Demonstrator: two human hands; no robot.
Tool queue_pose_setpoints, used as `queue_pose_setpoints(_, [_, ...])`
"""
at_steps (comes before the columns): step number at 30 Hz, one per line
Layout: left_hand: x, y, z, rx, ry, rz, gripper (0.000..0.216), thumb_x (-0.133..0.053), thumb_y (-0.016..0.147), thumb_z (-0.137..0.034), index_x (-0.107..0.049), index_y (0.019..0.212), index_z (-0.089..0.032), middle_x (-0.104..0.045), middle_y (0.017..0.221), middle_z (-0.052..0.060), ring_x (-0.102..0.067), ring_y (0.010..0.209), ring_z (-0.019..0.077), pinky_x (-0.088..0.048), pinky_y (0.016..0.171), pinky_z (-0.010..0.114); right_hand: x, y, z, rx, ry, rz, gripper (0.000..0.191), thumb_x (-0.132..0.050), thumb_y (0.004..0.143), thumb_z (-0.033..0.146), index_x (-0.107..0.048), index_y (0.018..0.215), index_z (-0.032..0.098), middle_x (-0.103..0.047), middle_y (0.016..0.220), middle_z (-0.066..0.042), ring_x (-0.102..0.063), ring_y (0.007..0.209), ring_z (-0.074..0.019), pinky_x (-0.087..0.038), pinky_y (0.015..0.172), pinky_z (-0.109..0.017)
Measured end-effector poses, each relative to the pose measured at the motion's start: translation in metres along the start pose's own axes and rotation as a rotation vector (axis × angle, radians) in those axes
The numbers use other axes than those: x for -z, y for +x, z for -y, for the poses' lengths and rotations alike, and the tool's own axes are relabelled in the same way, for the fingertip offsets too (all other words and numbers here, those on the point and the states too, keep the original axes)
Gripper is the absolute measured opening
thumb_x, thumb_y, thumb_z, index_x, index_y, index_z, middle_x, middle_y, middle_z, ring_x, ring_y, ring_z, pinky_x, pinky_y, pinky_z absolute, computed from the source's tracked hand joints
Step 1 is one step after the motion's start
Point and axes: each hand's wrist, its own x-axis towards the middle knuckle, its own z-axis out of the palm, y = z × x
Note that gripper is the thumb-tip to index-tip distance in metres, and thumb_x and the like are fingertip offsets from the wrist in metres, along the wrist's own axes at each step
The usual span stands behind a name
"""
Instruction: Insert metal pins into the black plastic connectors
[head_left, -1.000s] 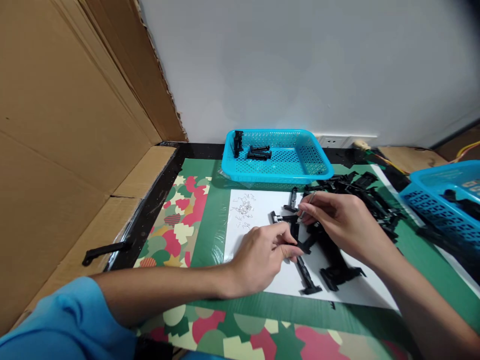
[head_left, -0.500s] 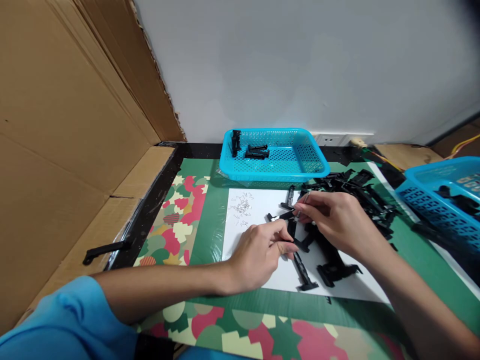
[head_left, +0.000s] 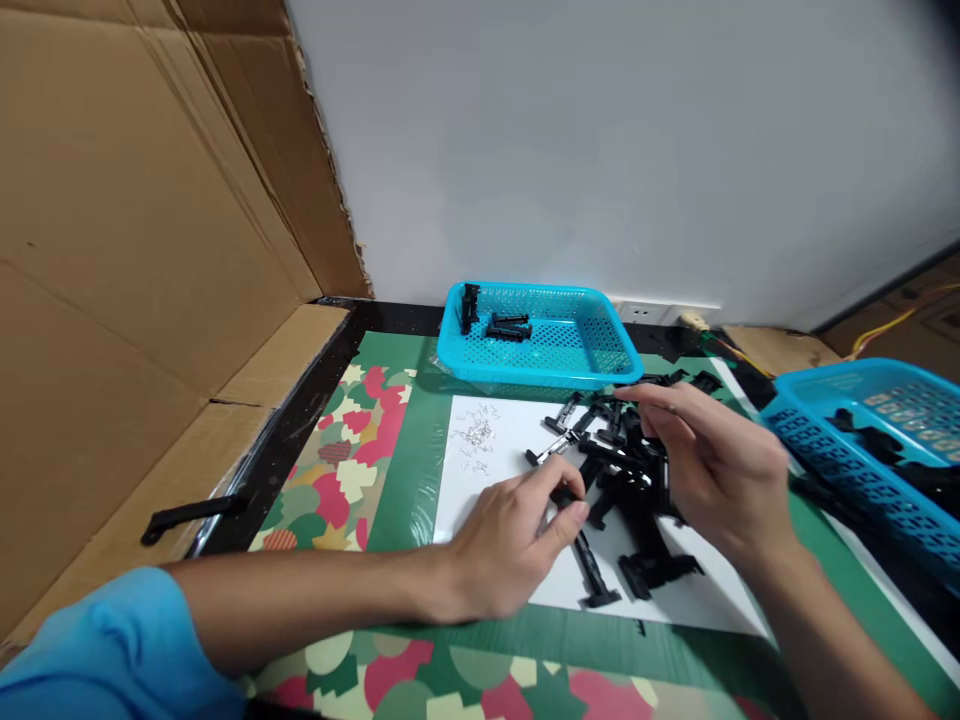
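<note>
My left hand [head_left: 517, 535] rests on the white sheet [head_left: 487, 490] and pinches a black plastic part [head_left: 564, 494] between thumb and fingers. One end of a slim black piece with a metal tip [head_left: 546, 451] points toward the springs, just beyond that hand. My right hand [head_left: 716, 465] hovers over a heap of black plastic parts [head_left: 626, 470]. Its fingers are stretched out toward the left, and I see nothing between them. A small pile of tiny metal springs [head_left: 478, 435] lies on the sheet's far left part.
A blue mesh basket [head_left: 585, 365] with a few black parts stands at the back by the wall. A second blue basket [head_left: 847, 440] sits at the right. Cardboard walls [head_left: 135, 250] close the left side; a black part [head_left: 191, 512] lies on the flap there.
My right hand has lifted away from the part and moved right, its fingers stretching out; the thin pin it held no longer shows. The view has tilted upward. My left hand keeps its pinch.
</note>
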Motion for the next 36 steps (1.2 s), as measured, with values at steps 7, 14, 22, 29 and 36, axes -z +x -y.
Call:
queue_pose_setpoints(7, [-0.002, 0.001, 0.0, -0.051, 0.215, 0.086, 0.024, -0.05, 0.11, -0.035, -0.066, 0.125, -0.028, -0.069, 0.124, 0.006, -0.071, 0.099, 0.0256, -0.057, 0.093, 0.043, 0.0, 0.015, -0.011, -0.027, -0.086, 0.081, 0.03, -0.05, 0.113, 0.028, -0.075, 0.131, 0.025, -0.074, 0.107, -0.008, -0.064, 0.08, -0.0195, -0.049, 0.073, -0.033])
queue_pose_setpoints(14, [-0.004, -0.003, -0.001, -0.063, 0.358, 0.124, 0.037, -0.051, 0.108, -0.038, -0.059, 0.144, -0.033, -0.056, 0.144, 0.011, -0.071, 0.102, 0.0285, -0.061, 0.095, 0.052, -0.036, 0.119, -0.044, -0.113, -0.226, 0.472, 0.032, -0.058, 0.106, 0.035, -0.083, 0.119, 0.019, -0.078, 0.09, -0.007, -0.065, 0.076, -0.0199, -0.046, 0.071, -0.034])
queue_pose_setpoints(22, [-0.002, -0.006, -0.003, -0.046, 0.328, 0.072, 0.036, -0.052, 0.104, -0.033, -0.058, 0.14, -0.032, -0.054, 0.144, 0.009, -0.07, 0.097, 0.0275, -0.062, 0.092, 0.051, -0.121, 0.17, -0.089, -0.162, -0.381, 0.668, 0.035, -0.071, 0.106, 0.039, -0.069, 0.136, 0.019, -0.07, 0.138, -0.011, -0.072, 0.114, -0.0264, -0.063, 0.096, -0.047])
queue_pose_setpoints(29, [-0.004, -0.005, 0.003, -0.045, 0.243, 0.026, 0.033, -0.054, 0.1, -0.03, -0.06, 0.132, -0.032, -0.057, 0.137, 0.006, -0.069, 0.099, 0.0269, -0.06, 0.093, 0.049, -0.132, 0.166, -0.089, -0.187, -0.433, 0.654, 0.039, -0.071, 0.106, 0.038, -0.066, 0.14, 0.019, -0.068, 0.141, -0.012, -0.072, 0.117, -0.0267, -0.063, 0.098, -0.048])
queue_pose_setpoints(36, [-0.006, 0.001, 0.008, -0.011, -0.168, -0.154, 0.02, -0.047, 0.106, -0.03, -0.064, 0.116, -0.025, -0.064, 0.116, 0.005, -0.062, 0.101, 0.0216, -0.049, 0.093, 0.037, -0.07, 0.147, -0.046, -0.088, -0.319, 0.366, 0.023, -0.068, 0.101, 0.035, -0.082, 0.104, 0.017, -0.081, 0.098, -0.012, -0.069, 0.081, -0.0222, -0.053, 0.076, -0.036])
